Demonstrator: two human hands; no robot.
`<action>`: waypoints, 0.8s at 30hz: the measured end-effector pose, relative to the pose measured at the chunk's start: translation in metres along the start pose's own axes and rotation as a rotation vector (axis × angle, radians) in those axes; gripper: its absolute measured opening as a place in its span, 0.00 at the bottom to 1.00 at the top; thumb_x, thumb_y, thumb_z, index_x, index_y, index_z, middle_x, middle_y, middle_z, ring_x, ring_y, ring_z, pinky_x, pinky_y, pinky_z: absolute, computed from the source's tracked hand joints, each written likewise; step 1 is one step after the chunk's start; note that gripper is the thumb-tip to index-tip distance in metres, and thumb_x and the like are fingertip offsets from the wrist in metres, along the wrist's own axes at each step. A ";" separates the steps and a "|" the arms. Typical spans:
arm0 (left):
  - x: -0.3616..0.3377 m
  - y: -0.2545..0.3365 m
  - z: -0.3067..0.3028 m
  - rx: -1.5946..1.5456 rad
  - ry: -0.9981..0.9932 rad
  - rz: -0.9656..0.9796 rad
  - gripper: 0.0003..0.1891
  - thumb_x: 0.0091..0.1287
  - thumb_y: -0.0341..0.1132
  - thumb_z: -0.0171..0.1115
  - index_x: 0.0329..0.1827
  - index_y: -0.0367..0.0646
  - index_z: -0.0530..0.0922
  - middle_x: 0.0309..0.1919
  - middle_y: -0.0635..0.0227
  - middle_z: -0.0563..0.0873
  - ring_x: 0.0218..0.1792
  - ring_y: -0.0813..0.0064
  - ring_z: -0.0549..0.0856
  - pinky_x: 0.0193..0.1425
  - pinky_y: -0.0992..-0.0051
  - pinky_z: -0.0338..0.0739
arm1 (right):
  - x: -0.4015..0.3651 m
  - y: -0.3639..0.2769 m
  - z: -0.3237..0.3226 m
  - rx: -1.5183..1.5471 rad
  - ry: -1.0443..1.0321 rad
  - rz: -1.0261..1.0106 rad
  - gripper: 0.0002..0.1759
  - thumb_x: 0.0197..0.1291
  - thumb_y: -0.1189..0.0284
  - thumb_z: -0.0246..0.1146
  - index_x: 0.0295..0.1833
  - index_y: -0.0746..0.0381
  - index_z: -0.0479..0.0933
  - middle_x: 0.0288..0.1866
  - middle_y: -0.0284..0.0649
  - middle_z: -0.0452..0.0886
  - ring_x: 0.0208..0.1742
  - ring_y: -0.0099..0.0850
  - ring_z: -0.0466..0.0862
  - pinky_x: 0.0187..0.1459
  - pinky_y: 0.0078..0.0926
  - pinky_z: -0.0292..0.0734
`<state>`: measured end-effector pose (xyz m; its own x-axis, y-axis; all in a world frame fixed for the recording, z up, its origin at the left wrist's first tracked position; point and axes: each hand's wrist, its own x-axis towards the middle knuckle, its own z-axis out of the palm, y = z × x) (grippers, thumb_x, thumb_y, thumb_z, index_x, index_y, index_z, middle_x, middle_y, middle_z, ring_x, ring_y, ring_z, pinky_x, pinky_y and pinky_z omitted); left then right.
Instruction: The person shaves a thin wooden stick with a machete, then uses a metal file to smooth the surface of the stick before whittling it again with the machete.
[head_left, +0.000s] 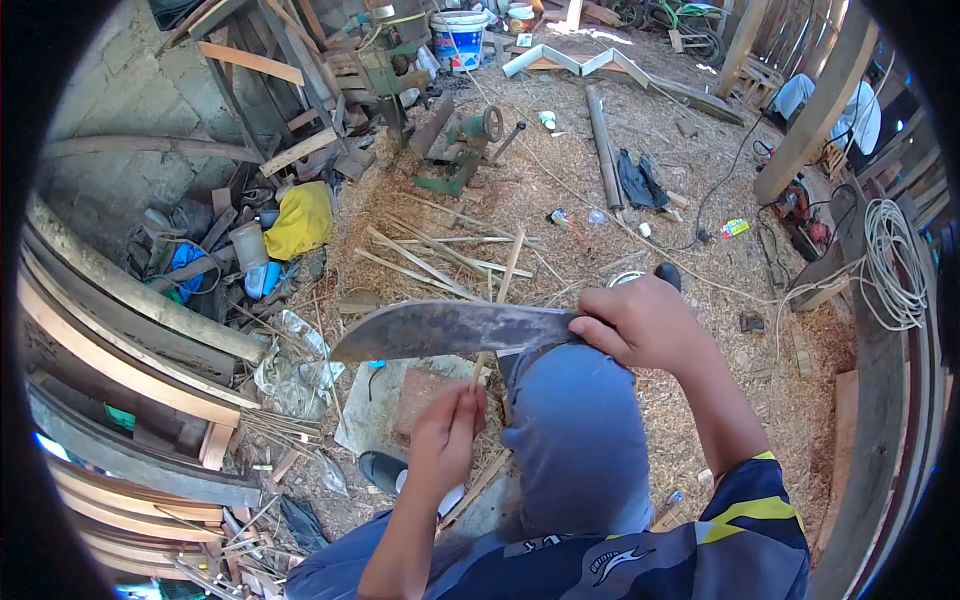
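Note:
My right hand is wrapped round the grip of a machete, whose broad, dark-stained blade points left, nearly level, in front of my raised knee. Its handle is mostly hidden by my fingers. Below the blade, my left hand pinches a thin wooden strip that runs up to the blade's lower edge. The blade crosses over the strip in this view. My knee, in blue-grey cloth, is close beside both hands. Beneath them a flat pale slab lies on the ground.
Loose wooden strips lie on shavings ahead. Beyond them stands a green metal vise. A yellow cloth and scrap are heaped left, near stacked curved timbers. Coiled cable hangs right, and another person sits behind a post.

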<state>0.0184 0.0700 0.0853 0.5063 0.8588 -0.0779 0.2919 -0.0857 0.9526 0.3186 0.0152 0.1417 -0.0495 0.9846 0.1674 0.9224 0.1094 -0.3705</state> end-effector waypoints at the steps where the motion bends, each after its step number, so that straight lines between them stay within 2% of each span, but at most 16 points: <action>1: 0.016 0.010 0.005 0.001 -0.009 0.029 0.11 0.84 0.33 0.57 0.46 0.36 0.85 0.28 0.63 0.86 0.28 0.73 0.84 0.38 0.69 0.78 | 0.002 -0.005 -0.002 -0.018 -0.016 -0.013 0.24 0.77 0.47 0.59 0.37 0.56 0.81 0.25 0.47 0.84 0.30 0.52 0.87 0.35 0.52 0.80; 3: 0.040 0.025 0.013 0.004 -0.026 0.089 0.13 0.83 0.33 0.58 0.42 0.34 0.85 0.27 0.60 0.87 0.28 0.71 0.84 0.38 0.68 0.77 | 0.006 -0.011 -0.001 -0.032 0.003 -0.049 0.25 0.77 0.46 0.60 0.36 0.56 0.81 0.24 0.47 0.83 0.30 0.53 0.87 0.35 0.52 0.80; 6: 0.045 0.024 0.022 0.040 0.026 0.286 0.15 0.82 0.30 0.54 0.37 0.33 0.83 0.24 0.71 0.81 0.25 0.81 0.74 0.31 0.74 0.68 | 0.007 -0.011 0.000 -0.086 0.029 -0.084 0.26 0.76 0.45 0.61 0.35 0.56 0.81 0.23 0.47 0.83 0.28 0.52 0.87 0.33 0.51 0.80; 9: 0.029 0.020 0.018 0.015 0.030 0.151 0.13 0.81 0.33 0.60 0.40 0.34 0.86 0.26 0.59 0.86 0.27 0.67 0.84 0.36 0.65 0.77 | 0.007 -0.016 -0.008 -0.133 0.032 -0.092 0.26 0.76 0.45 0.61 0.34 0.56 0.80 0.22 0.46 0.82 0.28 0.51 0.87 0.33 0.50 0.80; 12: 0.020 0.020 0.021 -0.045 0.040 0.116 0.12 0.82 0.34 0.60 0.41 0.36 0.85 0.25 0.60 0.85 0.27 0.67 0.85 0.35 0.66 0.77 | 0.005 -0.012 -0.009 -0.119 0.050 -0.114 0.26 0.75 0.45 0.62 0.34 0.56 0.79 0.22 0.45 0.82 0.28 0.51 0.87 0.33 0.50 0.79; 15: -0.003 0.016 0.015 0.124 0.056 0.278 0.11 0.83 0.35 0.59 0.44 0.37 0.84 0.25 0.62 0.85 0.27 0.69 0.85 0.35 0.68 0.77 | -0.003 -0.002 -0.006 -0.058 0.054 -0.059 0.25 0.75 0.46 0.62 0.34 0.56 0.79 0.23 0.45 0.83 0.29 0.51 0.87 0.33 0.50 0.79; 18: -0.038 -0.027 0.002 0.041 -0.020 0.067 0.10 0.84 0.35 0.58 0.46 0.38 0.84 0.25 0.65 0.83 0.27 0.73 0.85 0.35 0.70 0.77 | -0.013 0.007 -0.004 -0.005 0.053 -0.012 0.25 0.76 0.47 0.62 0.35 0.56 0.79 0.25 0.46 0.84 0.31 0.51 0.87 0.34 0.51 0.79; 21: -0.049 -0.031 -0.003 -0.077 0.003 -0.026 0.11 0.85 0.36 0.57 0.45 0.39 0.83 0.26 0.66 0.83 0.27 0.75 0.83 0.35 0.71 0.77 | -0.015 0.015 0.003 0.048 0.064 0.007 0.25 0.76 0.48 0.61 0.35 0.57 0.80 0.26 0.47 0.84 0.31 0.52 0.87 0.35 0.51 0.79; 24: -0.029 -0.013 -0.003 0.107 -0.019 0.052 0.11 0.85 0.36 0.57 0.47 0.40 0.83 0.26 0.66 0.82 0.27 0.77 0.83 0.35 0.72 0.76 | -0.008 0.017 0.006 0.060 0.071 -0.036 0.24 0.77 0.48 0.61 0.36 0.57 0.81 0.26 0.47 0.84 0.31 0.52 0.87 0.35 0.51 0.78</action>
<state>-0.0030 0.0477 0.0758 0.5382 0.8421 -0.0357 0.3492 -0.1842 0.9188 0.3325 0.0097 0.1285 -0.0532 0.9680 0.2453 0.8959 0.1548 -0.4165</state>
